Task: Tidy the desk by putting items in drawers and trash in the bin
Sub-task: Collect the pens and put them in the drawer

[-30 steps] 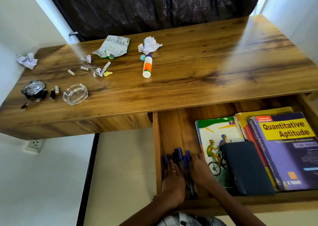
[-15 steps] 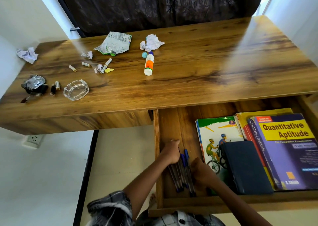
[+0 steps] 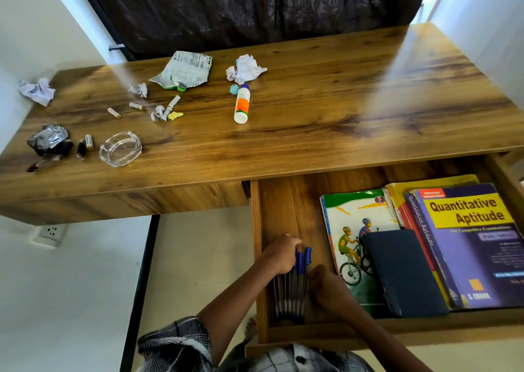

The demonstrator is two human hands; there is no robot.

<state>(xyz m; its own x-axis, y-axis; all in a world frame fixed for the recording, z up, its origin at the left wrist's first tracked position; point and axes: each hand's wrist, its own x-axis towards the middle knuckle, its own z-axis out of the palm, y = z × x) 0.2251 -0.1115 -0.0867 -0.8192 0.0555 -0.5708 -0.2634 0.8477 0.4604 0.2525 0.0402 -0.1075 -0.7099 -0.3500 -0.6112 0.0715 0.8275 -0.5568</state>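
- The open drawer (image 3: 286, 201) under the bench (image 3: 312, 111) holds books; the biggest, a purple book (image 3: 467, 244), reads "Quantitative Aptitude".
- The pens (image 3: 292, 286) lie bundled at the drawer's left end, long axes front to back, blue caps pointing away from me.
- My left hand (image 3: 280, 254) curls its grip over the caps; my right hand (image 3: 326, 285) clamps the barrels from the right.

A study corner in a home: a wooden worktop (image 3: 312, 111) set against a dark curtain (image 3: 255, 6) between white walls (image 3: 34, 26), with a wall socket (image 3: 51, 233) below and an open drawer (image 3: 286, 201) holding schoolbooks (image 3: 465, 241) and pens (image 3: 295, 286).
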